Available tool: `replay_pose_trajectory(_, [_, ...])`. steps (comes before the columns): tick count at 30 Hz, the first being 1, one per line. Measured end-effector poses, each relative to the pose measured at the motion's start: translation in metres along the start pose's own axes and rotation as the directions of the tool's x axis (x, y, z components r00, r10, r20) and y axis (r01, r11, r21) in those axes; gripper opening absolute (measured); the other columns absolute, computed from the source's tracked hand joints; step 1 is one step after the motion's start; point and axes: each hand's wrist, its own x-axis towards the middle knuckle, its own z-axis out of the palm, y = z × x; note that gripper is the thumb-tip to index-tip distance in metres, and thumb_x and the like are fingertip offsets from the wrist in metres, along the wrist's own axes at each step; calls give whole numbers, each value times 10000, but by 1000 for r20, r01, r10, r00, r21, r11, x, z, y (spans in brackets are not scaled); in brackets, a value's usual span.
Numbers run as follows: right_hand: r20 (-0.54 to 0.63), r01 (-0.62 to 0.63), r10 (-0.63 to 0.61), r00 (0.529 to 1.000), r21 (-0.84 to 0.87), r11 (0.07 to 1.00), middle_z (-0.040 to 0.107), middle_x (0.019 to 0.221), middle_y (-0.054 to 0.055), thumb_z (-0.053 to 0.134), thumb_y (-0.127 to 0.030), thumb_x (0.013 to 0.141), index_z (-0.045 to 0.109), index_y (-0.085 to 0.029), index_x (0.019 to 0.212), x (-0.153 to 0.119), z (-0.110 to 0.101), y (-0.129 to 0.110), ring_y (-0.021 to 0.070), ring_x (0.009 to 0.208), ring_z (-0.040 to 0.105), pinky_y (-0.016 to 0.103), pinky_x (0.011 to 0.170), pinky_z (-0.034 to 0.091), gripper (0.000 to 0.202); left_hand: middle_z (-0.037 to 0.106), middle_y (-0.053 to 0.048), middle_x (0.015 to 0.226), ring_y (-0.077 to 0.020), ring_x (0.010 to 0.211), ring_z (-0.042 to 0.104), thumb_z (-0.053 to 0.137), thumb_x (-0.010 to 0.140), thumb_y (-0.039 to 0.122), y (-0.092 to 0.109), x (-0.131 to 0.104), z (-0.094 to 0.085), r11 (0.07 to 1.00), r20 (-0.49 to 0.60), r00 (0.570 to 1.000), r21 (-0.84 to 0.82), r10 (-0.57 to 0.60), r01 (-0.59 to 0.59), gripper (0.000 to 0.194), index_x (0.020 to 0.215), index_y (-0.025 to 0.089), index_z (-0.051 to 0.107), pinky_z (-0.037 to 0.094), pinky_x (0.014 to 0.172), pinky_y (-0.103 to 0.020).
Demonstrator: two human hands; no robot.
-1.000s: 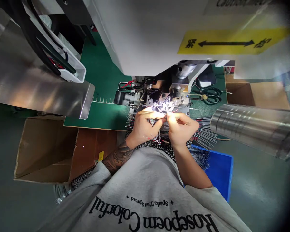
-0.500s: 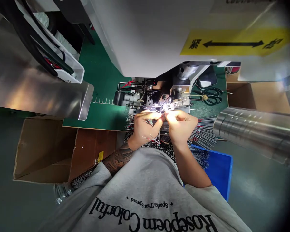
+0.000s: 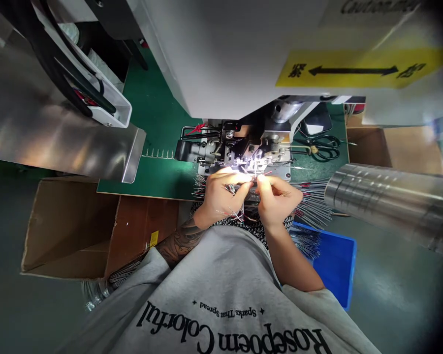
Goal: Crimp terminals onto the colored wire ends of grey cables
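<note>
My left hand (image 3: 221, 196) is closed around a bundle of thin cables; their stripped, coloured wire ends (image 3: 238, 214) stick out below the palm. Its thumb and index finger pinch together near the lit working point of a crimping machine (image 3: 254, 157). Close on the right, my right hand (image 3: 280, 199) has thumb and index finger pinched at a fine wire end in the same bright spot. A short red wire (image 3: 268, 173) shows just above those fingertips. Glare and the fingers hide exactly how the wires sit at the machine.
A strip of metal terminals (image 3: 158, 153) runs along the green tabletop (image 3: 162, 177) into the machine. Many grey cables (image 3: 313, 201) lie at right, above a blue bin (image 3: 345, 265). A metal cylinder (image 3: 384, 204) juts in. Cardboard box (image 3: 70, 226) stands lower left.
My right hand has drawn back slightly from the machine and from my left fingertips, and a short red wire now shows above it. My left hand has hardly moved.
</note>
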Motion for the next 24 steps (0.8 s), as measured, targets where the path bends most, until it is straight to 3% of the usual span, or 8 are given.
replay_pose_trajectory(5, [-33, -72, 72, 997, 0, 997, 591, 534, -31, 774, -494, 855, 633, -259, 589, 2, 2, -2, 148, 499, 521, 311, 520, 447, 381, 898, -53, 889, -193, 799, 817, 827, 917, 146, 3, 0, 1, 997, 7, 999, -61, -51, 51, 114, 858, 229, 877, 657, 805, -360])
replay_pose_trajectory(10, [100, -177, 173, 980, 31, 984, 541, 497, -39, 832, -547, 820, 570, -285, 536, 14, 3, -2, 150, 478, 469, 324, 497, 465, 467, 891, -35, 852, -194, 759, 808, 845, 897, 148, 5, 0, 4, 989, -5, 989, -32, -147, 147, 129, 805, 238, 855, 666, 814, -378])
replay_pose_trajectory(19, [152, -248, 232, 961, 98, 964, 512, 515, -48, 869, -446, 836, 573, -263, 554, 19, 4, 0, 152, 525, 501, 351, 567, 552, 449, 875, -5, 812, -204, 738, 783, 847, 882, 199, 7, 1, 13, 958, -66, 957, 9, -284, 285, 131, 768, 262, 844, 670, 789, -393])
replay_pose_trajectory(24, [149, -219, 200, 968, 124, 968, 485, 509, -58, 889, -371, 824, 574, -251, 544, 20, 2, 2, 132, 505, 492, 325, 546, 527, 438, 864, 1, 781, -210, 730, 782, 808, 888, 194, 5, 0, 13, 964, -68, 964, 38, -259, 262, 133, 791, 268, 858, 663, 782, -395])
